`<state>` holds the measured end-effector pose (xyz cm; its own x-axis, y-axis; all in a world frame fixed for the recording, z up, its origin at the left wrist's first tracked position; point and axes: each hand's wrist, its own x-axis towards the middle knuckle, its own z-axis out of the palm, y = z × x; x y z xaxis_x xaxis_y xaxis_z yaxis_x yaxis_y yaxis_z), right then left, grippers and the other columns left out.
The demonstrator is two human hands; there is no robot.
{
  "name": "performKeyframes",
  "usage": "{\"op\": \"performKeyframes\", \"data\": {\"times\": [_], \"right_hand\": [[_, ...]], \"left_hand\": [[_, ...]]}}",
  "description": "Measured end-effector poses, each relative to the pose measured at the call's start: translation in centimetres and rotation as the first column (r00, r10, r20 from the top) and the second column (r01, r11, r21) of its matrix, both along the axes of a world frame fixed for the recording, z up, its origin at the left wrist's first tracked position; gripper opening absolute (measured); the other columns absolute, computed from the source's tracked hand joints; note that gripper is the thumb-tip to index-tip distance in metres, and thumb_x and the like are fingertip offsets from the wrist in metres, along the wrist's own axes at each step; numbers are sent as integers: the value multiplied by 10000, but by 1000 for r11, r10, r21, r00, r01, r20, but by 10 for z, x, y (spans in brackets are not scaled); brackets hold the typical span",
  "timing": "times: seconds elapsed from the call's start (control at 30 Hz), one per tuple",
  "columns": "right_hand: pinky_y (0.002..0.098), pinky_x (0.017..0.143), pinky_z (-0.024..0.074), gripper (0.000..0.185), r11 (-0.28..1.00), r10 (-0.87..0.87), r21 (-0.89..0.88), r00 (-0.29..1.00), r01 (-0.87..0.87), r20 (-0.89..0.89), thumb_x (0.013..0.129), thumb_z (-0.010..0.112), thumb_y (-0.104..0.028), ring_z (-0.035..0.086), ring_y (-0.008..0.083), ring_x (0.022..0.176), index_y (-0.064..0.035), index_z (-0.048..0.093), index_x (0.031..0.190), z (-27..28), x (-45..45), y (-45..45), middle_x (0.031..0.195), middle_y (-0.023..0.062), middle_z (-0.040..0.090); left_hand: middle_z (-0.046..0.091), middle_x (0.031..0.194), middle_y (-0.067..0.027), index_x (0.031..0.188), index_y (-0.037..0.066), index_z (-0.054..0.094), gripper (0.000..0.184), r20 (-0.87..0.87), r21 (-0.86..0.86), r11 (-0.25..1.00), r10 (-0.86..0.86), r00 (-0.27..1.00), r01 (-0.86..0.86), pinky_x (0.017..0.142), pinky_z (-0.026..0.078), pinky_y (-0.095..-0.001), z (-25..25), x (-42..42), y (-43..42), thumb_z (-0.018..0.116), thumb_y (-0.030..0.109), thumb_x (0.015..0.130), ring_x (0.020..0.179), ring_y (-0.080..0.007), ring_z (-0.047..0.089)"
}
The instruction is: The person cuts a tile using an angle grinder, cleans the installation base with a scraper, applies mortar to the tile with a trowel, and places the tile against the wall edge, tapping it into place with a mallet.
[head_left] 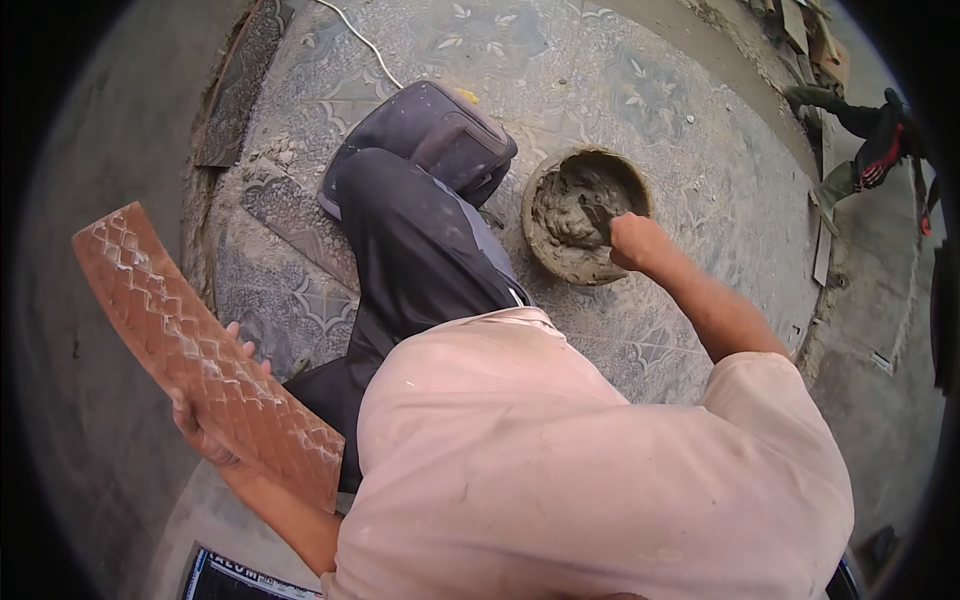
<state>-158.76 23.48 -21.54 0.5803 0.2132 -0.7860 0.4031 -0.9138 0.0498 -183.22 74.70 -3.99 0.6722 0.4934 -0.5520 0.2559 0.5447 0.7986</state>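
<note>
My left hand (208, 432) grips a long reddish-brown tile (190, 335) from beneath and at its edges, with its ridged, white-streaked back facing up. On the right, my right hand (635, 243) is closed around the handle of a trowel (597, 212), over a round bucket (541, 250). The trowel's blade dips into wet grey mortar (567, 205) inside the bucket. My fingers hide the handle.
A dusty dark bag (425, 130) lies beyond my knee, near a white cable (362, 40). Patterned floor tiles (660, 120) carry rubble at the left. Another person (870, 140) stands at the far right, by wooden boards (800, 30).
</note>
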Motion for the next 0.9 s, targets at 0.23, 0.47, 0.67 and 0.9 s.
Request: {"op": "performKeyframes", "data": {"times": [0.23,0.47,0.67,0.9], "right_hand": [[384,525,528,248,868,-335,102,724,487,-603,860,557,-127,681,212,620,38,679,721,-49,30,-9,721,154,687],[270,473,462,321,-322,-412,-411,-517,853,-750,1107,378,-284,496,109,566,-2,527,1134,-29,-18,-36,783,13,523],[318,392,433,307,-437,-488,-254,-464,863,-739,1072,398,-251,465,141,438,0,567,1022,-8,-15,-68,694,44,529],[464,710,603,262,996,5,87,998,-11,67,865,570,-151,748,381,789,66,715,842,-6,-18,-21,802,261,725]], "left_hand": [[309,1569,-345,1641,75,115,1006,81,-65,998,-15,997,20,991,565,-577,-4,-8,7,570,608,920,1265,-404,591],[294,1568,-362,1646,95,111,1014,91,-112,994,8,996,2,994,555,-592,-9,-10,12,563,629,912,1293,-437,564],[321,1551,-362,1645,115,118,975,250,-128,991,-4,968,37,1008,533,-626,-15,-5,7,552,619,933,1283,-455,567],[343,1543,-349,1641,130,140,954,340,-172,982,-17,940,80,1000,526,-640,-39,-12,27,558,617,934,1262,-443,578]]}}
